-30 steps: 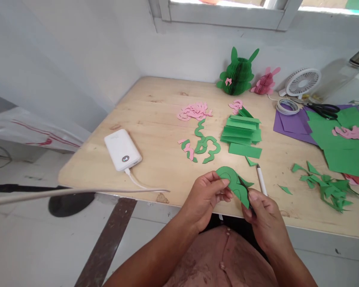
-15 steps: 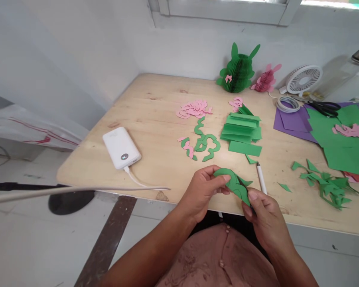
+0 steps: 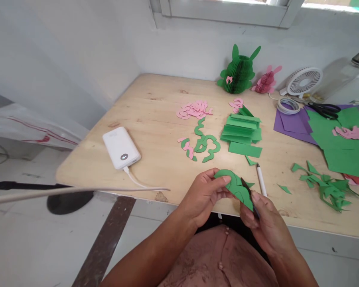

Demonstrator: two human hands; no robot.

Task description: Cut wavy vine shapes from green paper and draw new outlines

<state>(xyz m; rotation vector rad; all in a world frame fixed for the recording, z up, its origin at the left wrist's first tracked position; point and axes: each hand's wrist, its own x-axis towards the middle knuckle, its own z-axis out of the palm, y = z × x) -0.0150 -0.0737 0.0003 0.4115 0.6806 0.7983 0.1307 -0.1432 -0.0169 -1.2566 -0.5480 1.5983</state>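
Between thumb and fingers my left hand (image 3: 208, 189) pinches a green piece of paper (image 3: 235, 186) with a curved outline drawn on it. My right hand (image 3: 261, 211) is closed on dark scissors (image 3: 250, 194), whose blade lies across the paper's right side. A pointed green flap sticks out past the blade. Just beyond the hands are curvy green cutouts (image 3: 214, 141), a pile of pink cutouts (image 3: 195, 109) and stacked folded green strips (image 3: 241, 128). Close to my right hand lies a white pen (image 3: 261, 180).
Green scraps (image 3: 335, 187) lie at the right, below green sheets (image 3: 344, 149) and purple paper (image 3: 293, 121). Black-handled scissors (image 3: 324, 108), a tape roll (image 3: 288, 105), a small fan (image 3: 304, 81) and green and pink paper figures (image 3: 241, 73) stand behind. A white power bank (image 3: 121, 147) with a cable is left.
The scissor blade, mostly hidden before, now shows above the paper's right edge. My right hand has shifted slightly down and right, while the left still pinches the paper.
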